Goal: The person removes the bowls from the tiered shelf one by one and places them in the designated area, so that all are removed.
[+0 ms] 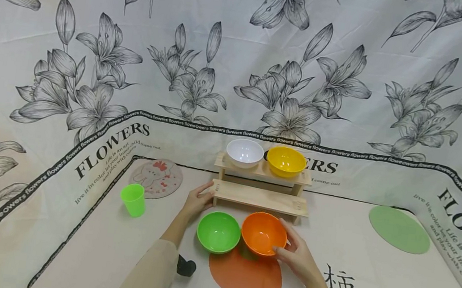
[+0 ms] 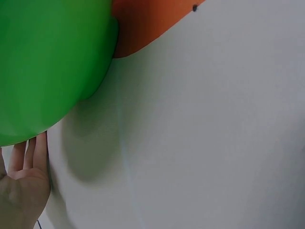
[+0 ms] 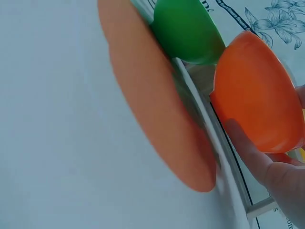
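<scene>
Nearest us, a beige sleeve [image 1: 148,272] leads to our left hand [image 1: 198,202], fingers extended at the left end of the wooden rack [image 1: 259,198]. Our right hand [image 1: 298,256] grips the right side of the orange bowl [image 1: 263,236], which is just beside the green bowl [image 1: 218,232], in front of the rack.

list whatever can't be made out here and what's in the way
Left hand: left wrist view, fingertips hidden behind the green bowl.
Green bowl: left wrist view, cut off by top and left edges.
Right hand: right wrist view, cut off by the right edge.
Black object: head view, partly hidden by the left sleeve.
Wooden shelf: head view, lower board's marks too small to read.
</scene>
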The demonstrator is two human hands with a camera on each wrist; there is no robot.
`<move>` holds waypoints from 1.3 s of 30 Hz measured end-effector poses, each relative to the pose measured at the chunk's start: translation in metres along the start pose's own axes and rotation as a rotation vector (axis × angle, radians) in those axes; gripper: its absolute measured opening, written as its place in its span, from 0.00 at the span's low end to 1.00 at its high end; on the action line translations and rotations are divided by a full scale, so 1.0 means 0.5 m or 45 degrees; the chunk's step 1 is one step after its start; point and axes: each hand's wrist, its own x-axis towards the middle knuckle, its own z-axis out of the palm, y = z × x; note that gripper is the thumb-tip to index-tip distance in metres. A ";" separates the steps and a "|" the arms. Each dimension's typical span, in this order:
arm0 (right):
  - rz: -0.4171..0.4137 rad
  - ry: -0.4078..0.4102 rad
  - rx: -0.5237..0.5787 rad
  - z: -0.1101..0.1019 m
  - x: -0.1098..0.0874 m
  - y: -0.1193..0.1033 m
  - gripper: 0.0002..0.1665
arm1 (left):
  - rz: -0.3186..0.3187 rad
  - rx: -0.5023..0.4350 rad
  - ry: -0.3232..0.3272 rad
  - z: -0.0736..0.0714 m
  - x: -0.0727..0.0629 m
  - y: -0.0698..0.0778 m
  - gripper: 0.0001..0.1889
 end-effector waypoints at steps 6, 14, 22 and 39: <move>-0.061 -0.034 -0.061 -0.005 -0.016 0.019 0.45 | -0.007 0.006 0.006 0.000 -0.001 0.001 0.24; 0.019 -0.050 -0.002 -0.001 -0.026 0.027 0.48 | -0.014 -0.008 0.014 0.000 -0.002 0.006 0.24; 0.034 -0.082 0.057 0.002 -0.032 0.027 0.48 | -0.027 -0.008 0.005 0.002 -0.003 0.007 0.24; 0.081 -0.174 0.069 -0.006 -0.039 0.024 0.47 | -0.010 -0.002 0.017 0.005 -0.004 0.002 0.24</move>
